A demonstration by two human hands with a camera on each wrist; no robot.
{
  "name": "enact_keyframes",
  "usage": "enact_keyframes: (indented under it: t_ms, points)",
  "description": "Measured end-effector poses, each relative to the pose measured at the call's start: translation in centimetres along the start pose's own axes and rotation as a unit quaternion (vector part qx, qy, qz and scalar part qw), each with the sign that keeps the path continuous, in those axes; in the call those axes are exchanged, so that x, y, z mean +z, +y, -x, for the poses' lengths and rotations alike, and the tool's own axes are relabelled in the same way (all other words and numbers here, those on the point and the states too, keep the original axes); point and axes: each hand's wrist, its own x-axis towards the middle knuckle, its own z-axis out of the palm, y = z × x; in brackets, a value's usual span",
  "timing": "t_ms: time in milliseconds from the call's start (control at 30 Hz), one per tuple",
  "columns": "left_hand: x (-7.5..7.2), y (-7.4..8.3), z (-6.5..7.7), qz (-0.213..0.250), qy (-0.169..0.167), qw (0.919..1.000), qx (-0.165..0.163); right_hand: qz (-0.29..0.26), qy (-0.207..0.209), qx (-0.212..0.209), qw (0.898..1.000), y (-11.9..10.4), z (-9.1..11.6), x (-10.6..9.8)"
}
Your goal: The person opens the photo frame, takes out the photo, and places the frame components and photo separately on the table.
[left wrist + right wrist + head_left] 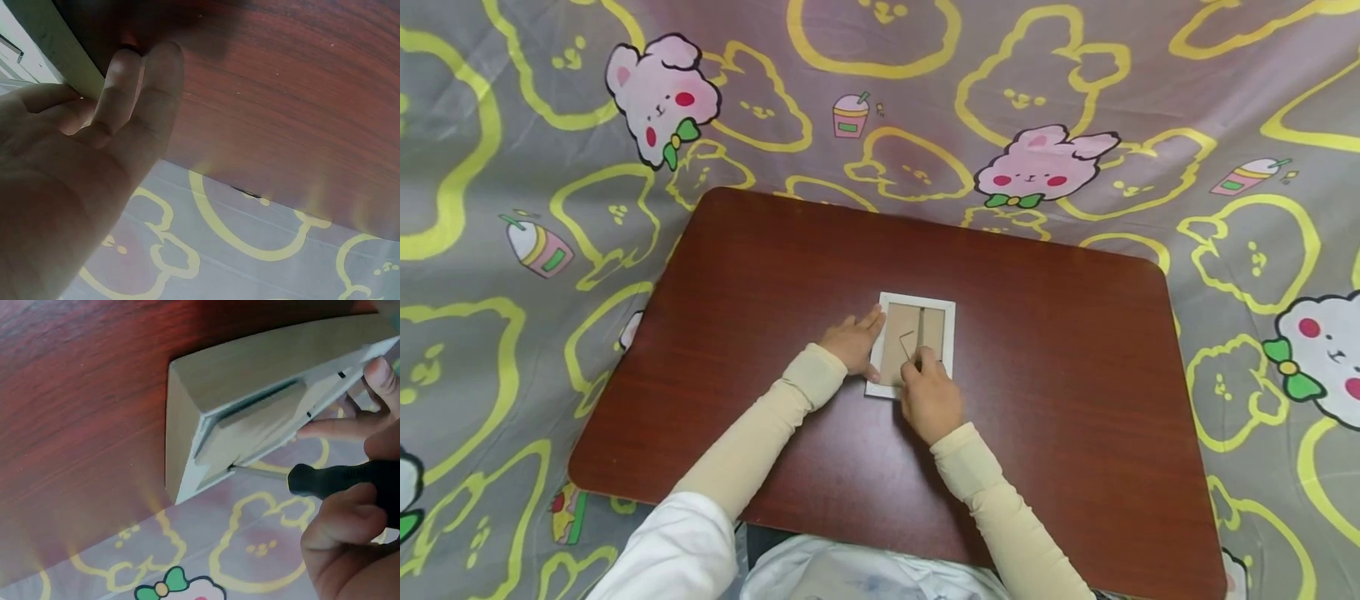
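A picture frame [950,333] with a white rim lies back side up on the table, its tan backing board [892,342] showing. My left hand [850,343] rests along its left side, fingers near the upper part and thumb by the lower corner. In the left wrist view, the fingers of the left hand [75,150] are nearly straight beside the frame's edge. My right hand [934,400] grips a screwdriver [337,481] with a black handle. The screwdriver's tip meets a small dark tab [231,467] at the board's edge. More dark tabs [341,374] sit along the same inner edge.
The dark red-brown table [1075,400] has rounded corners. A grey curtain [917,92] with yellow outlines and pink rabbits hangs behind it and at both sides. The person's body is at the near edge.
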Motion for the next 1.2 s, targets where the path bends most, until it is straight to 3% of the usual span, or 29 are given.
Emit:
enact_keyframes:
  t_ms: [133, 367, 600, 867, 1033, 1200]
  points:
    - [0.1, 0.0, -0.1, 0.002, 0.001, 1.0000, 0.003, -0.023, -0.005, 0.019, 1.000, 0.5, -1.0, -1.2]
    - [0.3, -0.2, -0.3, -0.003, -0.005, 1.0000, 0.000, -0.081, -0.043, 0.046, 0.995, 2.3, -5.0, -6.1]
    - [0.2, -0.2, -0.2, 0.003, 0.000, 1.0000, 0.006, -0.125, -0.132, 0.076, 0.980, 4.5, -9.8, -8.9]
    - [0.4, -0.2, -0.4, 0.004, -0.003, 1.0000, 0.003, -0.142, -0.205, 0.088, 0.964, 6.4, -14.6, -10.3]
    - [0.3, -0.1, -0.3, 0.008, 0.001, 1.0000, 0.001, -0.158, -0.213, 0.104, 0.959, 7.1, -15.5, -10.4]
    - [0.6, -0.2, -0.5, 0.003, -0.001, 1.0000, -0.008, -0.191, -0.202, 0.114, 0.954, 7.2, -14.1, -10.5]
